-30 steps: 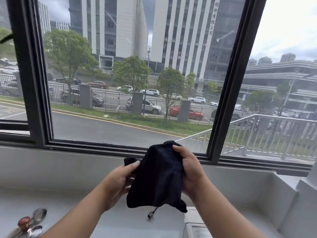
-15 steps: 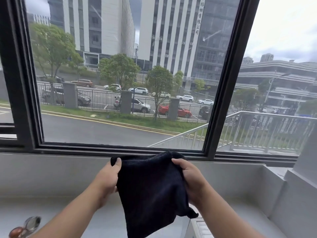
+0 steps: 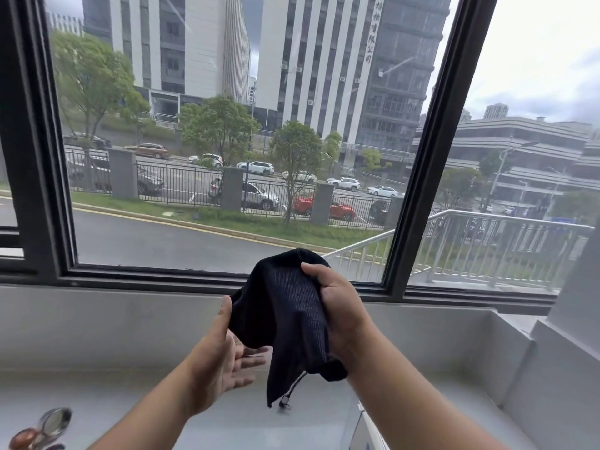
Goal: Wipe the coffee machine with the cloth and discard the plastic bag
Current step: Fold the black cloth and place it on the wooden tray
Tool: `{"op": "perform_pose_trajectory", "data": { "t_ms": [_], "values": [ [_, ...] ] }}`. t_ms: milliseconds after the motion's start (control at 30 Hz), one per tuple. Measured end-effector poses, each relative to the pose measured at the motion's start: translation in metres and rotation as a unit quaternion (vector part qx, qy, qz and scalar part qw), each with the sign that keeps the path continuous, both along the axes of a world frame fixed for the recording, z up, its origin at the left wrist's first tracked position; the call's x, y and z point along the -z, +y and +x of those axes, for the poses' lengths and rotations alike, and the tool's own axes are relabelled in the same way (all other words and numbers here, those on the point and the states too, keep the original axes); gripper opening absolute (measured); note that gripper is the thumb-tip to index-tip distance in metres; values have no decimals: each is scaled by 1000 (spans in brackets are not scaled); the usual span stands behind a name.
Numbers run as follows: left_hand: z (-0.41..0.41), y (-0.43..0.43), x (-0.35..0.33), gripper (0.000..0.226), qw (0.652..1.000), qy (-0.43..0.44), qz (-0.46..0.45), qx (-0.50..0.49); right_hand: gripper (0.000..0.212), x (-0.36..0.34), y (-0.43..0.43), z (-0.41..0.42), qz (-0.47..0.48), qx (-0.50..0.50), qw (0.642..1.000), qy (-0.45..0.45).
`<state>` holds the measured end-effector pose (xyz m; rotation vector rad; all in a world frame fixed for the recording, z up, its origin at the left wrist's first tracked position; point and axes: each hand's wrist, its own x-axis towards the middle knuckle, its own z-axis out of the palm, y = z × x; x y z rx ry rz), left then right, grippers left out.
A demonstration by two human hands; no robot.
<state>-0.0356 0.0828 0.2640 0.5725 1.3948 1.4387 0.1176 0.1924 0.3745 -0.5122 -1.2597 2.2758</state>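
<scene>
Cloth: a dark, ribbed cloth (image 3: 289,306) is held up in the air before the window, bunched at the top and hanging in folds.
Right hand: the right hand (image 3: 341,310) grips the bunched top of the cloth, fingers curled round it.
Left hand: the left hand (image 3: 220,362) lies palm up beneath the cloth with fingers spread wide and blurred. Its thumb stands at the cloth's left edge; contact cannot be told.
Cord: a thin cord (image 3: 290,389) with a small clip dangles from the cloth's lower end.
Ledge: a pale grey ledge (image 3: 130,401) runs below the hands.
Spoons: blurred metal spoons (image 3: 48,427) lie at the lower left corner.
Window: a dark frame (image 3: 418,164) looks onto a road, parked cars and tower blocks.
Writing: a vertical sign (image 3: 370,37) on one tower ends in 有限公司; the upper characters are unclear.
</scene>
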Motion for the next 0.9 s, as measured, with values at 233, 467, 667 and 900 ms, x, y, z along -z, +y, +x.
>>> {"op": "perform_pose_trajectory", "data": {
  "t_ms": [233, 467, 667, 900],
  "values": [
    [21, -2, -5, 94, 988, -139, 65, 19, 44, 0, -1, -8, 1, -1, 999, 50],
    [-3, -17, -12, 36, 992, -37, 110, -44, 35, 36, 43, 29, -10, 34, 999, -9],
    [-28, -18, -16, 27, 993, 75, 36, -80, 35, 61, 78, 61, 107, -21, 977, -184],
    [-24, -13, -6, 14, 969, 176, -45, -169, 36, 93, 114, 65, 301, 64, 883, -355]
  ]
}}
